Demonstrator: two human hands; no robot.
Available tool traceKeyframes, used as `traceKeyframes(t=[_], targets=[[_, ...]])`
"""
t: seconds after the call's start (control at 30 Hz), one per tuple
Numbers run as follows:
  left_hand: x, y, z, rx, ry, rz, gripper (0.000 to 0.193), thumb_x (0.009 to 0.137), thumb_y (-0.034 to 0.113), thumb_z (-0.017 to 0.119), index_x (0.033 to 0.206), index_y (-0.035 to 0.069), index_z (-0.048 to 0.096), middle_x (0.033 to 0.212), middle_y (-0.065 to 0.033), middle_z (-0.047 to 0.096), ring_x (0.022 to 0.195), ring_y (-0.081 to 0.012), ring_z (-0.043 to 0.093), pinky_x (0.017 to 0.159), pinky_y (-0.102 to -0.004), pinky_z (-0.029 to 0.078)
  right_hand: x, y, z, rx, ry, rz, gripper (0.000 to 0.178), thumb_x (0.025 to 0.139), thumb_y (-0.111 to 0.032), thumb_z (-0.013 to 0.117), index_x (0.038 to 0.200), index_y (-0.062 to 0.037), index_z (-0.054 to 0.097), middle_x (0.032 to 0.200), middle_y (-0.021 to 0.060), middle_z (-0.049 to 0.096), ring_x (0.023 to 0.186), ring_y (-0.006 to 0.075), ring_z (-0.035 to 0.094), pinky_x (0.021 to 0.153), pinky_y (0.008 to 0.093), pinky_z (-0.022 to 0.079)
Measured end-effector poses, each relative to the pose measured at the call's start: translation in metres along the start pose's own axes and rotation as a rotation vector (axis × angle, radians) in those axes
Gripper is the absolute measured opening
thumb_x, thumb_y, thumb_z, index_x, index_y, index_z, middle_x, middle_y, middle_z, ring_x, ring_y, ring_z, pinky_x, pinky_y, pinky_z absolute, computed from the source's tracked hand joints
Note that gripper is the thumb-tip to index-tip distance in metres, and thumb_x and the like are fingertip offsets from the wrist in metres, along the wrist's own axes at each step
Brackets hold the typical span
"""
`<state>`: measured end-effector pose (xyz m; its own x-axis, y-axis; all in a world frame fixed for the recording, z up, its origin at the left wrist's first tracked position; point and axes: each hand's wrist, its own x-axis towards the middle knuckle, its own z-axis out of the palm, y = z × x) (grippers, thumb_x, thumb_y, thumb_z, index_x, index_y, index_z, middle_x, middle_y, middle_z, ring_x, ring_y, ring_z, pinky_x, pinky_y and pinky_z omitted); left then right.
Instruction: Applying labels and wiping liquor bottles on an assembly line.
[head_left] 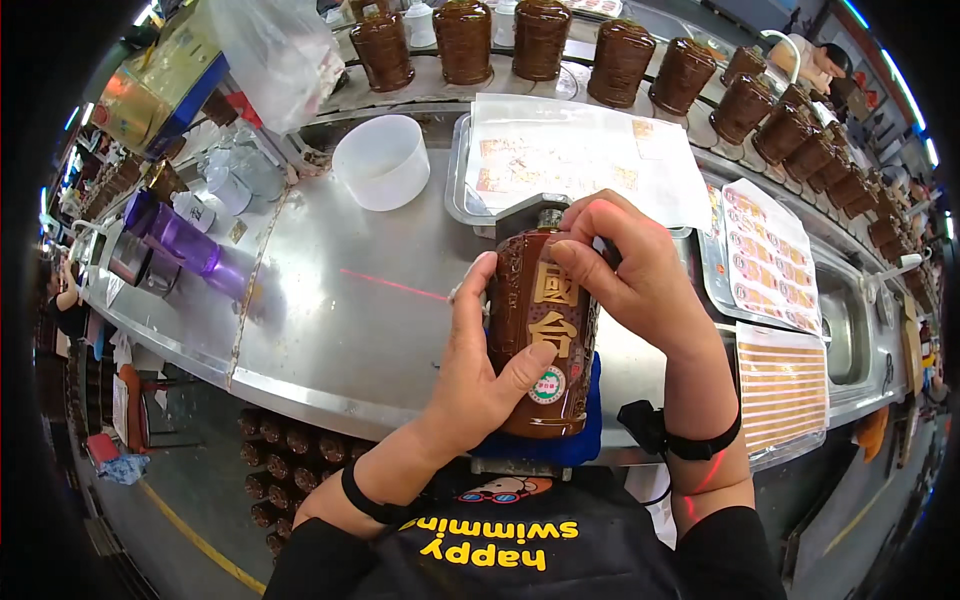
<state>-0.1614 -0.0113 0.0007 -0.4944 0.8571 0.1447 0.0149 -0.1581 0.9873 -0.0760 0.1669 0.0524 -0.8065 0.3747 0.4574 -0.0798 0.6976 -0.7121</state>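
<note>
A glossy brown liquor bottle (pixel 518 310) lies tilted before me, its neck pointing away. Large gold characters run down its front, with a round green-and-white sticker (pixel 546 385) near the base. My left hand (pixel 462 390) is wrapped round the bottle's left side, its thumb pressed close to the sticker. At the shoulder and neck, my right hand (pixel 635 265) is closed, with thumb and fingers bent together against the bottle; whether something small is pinched there is hidden. Under the bottle is a blue cloth pad (pixel 590 425) at the bench's front edge.
Past the bottle, white sheets (pixel 575 150) cover a metal tray. Sticker sheets (pixel 765 255) and a gold-striped sheet (pixel 782 390) lie at right. A white tub (pixel 382 165) and a purple cup (pixel 180 240) stand left. Brown bottles (pixel 465 45) line the conveyor behind.
</note>
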Motion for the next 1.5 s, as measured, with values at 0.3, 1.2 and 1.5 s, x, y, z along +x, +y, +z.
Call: traceKeyframes(t=[0.3, 1.2, 1.5], targets=[[-0.0001, -0.0013, -0.0005, 0.003, 0.005, -0.006, 0.086, 0.088, 0.026, 0.069, 0.147, -0.004, 0.013, 0.142, -0.0207, 0.029, 0.134, -0.0284, 0.032, 0.112, -0.0393, 0.027, 0.0003, 0.0025, 0.0008, 0.008, -0.006, -0.004, 0.019, 0.084, -0.015, 0.070, 0.082, -0.0015, 0.056, 0.080, 0.0116, 0.057, 0.069, 0.0262, 0.057, 0.062, 0.0356, 0.046], [0.0053, 0.0024, -0.0019, -0.055, -0.005, -0.052, 0.087, 0.086, 0.025, 0.070, 0.146, -0.001, 0.012, 0.139, -0.0207, 0.033, 0.127, -0.0262, 0.041, 0.107, -0.0382, 0.035, 0.0007, 0.0041, 0.0025, 0.013, -0.020, 0.001, 0.020, 0.084, -0.016, 0.070, 0.083, -0.0016, 0.056, 0.082, 0.0119, 0.058, 0.073, 0.0276, 0.059, 0.066, 0.0360, 0.047], [0.0083, 0.0015, -0.0039, -0.084, -0.018, -0.046, 0.083, 0.088, 0.022, 0.069, 0.145, 0.001, 0.012, 0.136, -0.0195, 0.037, 0.122, -0.0241, 0.046, 0.104, -0.0368, 0.039, 0.0017, 0.0049, 0.0029, 0.029, -0.029, 0.021, 0.020, 0.084, -0.016, 0.070, 0.083, -0.0015, 0.056, 0.082, 0.0118, 0.059, 0.073, 0.0275, 0.059, 0.065, 0.0360, 0.047]])
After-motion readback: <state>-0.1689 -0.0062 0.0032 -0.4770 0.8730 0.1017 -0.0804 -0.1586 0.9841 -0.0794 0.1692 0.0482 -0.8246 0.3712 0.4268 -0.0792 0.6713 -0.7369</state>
